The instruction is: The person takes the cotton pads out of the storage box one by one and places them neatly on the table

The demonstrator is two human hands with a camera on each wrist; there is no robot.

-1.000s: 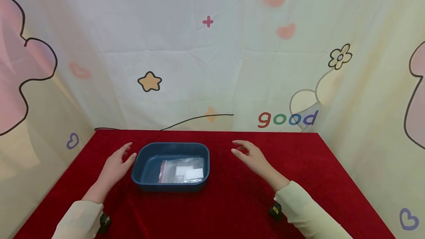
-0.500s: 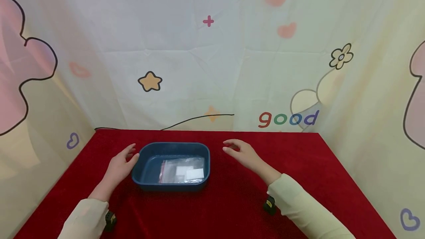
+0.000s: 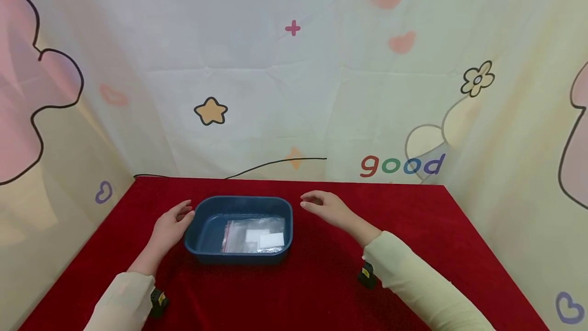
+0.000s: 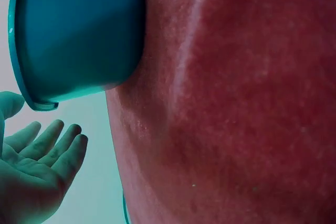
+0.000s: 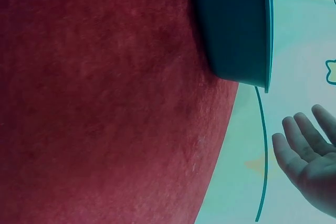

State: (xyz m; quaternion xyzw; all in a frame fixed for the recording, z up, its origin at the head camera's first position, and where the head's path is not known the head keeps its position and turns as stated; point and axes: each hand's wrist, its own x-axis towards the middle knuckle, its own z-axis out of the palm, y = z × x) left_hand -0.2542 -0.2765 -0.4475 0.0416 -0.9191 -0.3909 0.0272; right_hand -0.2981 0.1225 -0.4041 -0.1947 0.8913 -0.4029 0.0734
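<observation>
A blue rectangular basin (image 3: 197,255) stands on the red cloth, left of centre in the head view. Inside it lies a clear zip bag (image 3: 236,234) with white pieces in it. At the basin's left side is my left hand (image 3: 169,226), fingers relaxed and holding nothing; whether the thumb touches the rim I cannot tell. My right hand (image 3: 329,209) hovers a little off the right side with fingers loosely bent and nothing in them. In the right wrist view, a gap separates the right fingers (image 5: 294,156) from the basin (image 5: 236,30).
Red cloth (image 3: 321,290) covers the table. A printed curtain (image 3: 257,91) hangs behind and along both sides. Each sleeve carries a small black device, one at the left wrist (image 3: 158,301) and another at the right (image 3: 367,275).
My right hand has moved left, closer to the basin. My left hand has shifted slightly right toward the rim. The basin and bag stay where they were on the cloth.
</observation>
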